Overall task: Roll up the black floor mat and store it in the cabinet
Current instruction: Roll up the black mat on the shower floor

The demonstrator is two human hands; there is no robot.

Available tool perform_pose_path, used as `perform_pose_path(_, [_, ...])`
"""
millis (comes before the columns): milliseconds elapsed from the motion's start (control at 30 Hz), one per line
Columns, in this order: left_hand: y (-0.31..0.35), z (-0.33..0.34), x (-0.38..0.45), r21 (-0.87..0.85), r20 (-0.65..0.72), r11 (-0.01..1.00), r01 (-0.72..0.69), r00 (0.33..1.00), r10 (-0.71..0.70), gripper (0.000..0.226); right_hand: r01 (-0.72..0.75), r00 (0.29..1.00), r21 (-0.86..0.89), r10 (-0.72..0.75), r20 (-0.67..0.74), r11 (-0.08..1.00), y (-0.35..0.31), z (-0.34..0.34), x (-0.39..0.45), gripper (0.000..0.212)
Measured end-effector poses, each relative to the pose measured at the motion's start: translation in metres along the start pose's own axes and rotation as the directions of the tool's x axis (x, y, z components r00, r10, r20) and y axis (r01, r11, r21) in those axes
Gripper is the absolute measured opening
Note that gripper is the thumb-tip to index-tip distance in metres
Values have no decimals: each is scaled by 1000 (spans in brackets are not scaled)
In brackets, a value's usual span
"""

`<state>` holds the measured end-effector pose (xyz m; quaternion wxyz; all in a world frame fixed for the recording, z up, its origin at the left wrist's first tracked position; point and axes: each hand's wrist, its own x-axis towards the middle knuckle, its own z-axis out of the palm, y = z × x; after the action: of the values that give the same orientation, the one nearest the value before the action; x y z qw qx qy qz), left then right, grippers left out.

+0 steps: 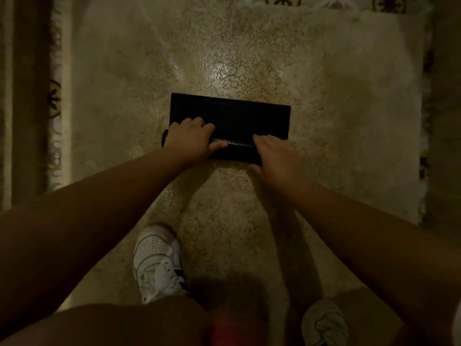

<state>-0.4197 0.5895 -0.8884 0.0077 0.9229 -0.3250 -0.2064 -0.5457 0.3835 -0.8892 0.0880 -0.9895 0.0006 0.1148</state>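
The black floor mat (237, 114) lies on a pale shaggy rug (336, 121) in the middle of the view. Its near part is rolled into a tube, its far part still lies flat with a dotted texture. My left hand (190, 141) grips the left end of the roll, fingers curled over the top and thumb along the front. My right hand (275, 156) presses on the right end of the roll, fingers over it and thumb under its near edge. No cabinet is in sight.
My white sneakers (157, 263) (324, 323) stand on the rug below the mat. Patterned floor tiles (55, 101) border the rug on the left and along the top. A dark vertical edge (25, 96) runs down the far left.
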Motion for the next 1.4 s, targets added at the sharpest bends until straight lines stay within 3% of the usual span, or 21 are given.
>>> perform_pose_path(200, [14, -6, 4, -137, -79, 983, 123, 988, -135, 59, -14, 985, -41, 21, 172, 999, 11, 3, 20, 105])
perform_pose_path(267, [18, -8, -5, -165, -188, 986, 31, 980, -62, 53, -16, 983, -47, 24, 181, 999, 13, 2, 25, 105])
perform_pose_path(333, [20, -7, -18, -69, -242, 991, -111, 966, 91, 48, -18, 982, -40, 25, 186, 999, 15, 1, 30, 102])
perform_pose_path(400, [18, -2, -29, 13, -176, 982, -188, 966, 187, 54, -6, 977, -52, 17, 211, 999, 18, 1, 35, 103])
perform_pose_path(533, [6, 4, -33, 57, -43, 973, -224, 973, 227, 67, 34, 973, -60, -19, 229, 998, 21, -5, 39, 110])
perform_pose_path(667, [1, 5, -23, 91, 1, 970, -225, 974, 226, 76, 90, 995, -83, -87, 47, 992, 25, -14, 20, 90])
perform_pose_path(733, [0, 4, -15, 84, -9, 973, -213, 977, 215, 77, 106, 994, -90, -104, 25, 990, 26, -13, 5, 82])
perform_pose_path(1133, [-3, -10, 6, 110, -26, 970, -217, 975, 221, 66, 65, 981, -32, -58, 185, 997, 32, -42, 41, 54])
perform_pose_path(1400, [1, -20, 5, 119, -12, 973, -196, 980, 198, 63, 115, 959, -63, -95, 266, 991, 32, -48, 48, 52])
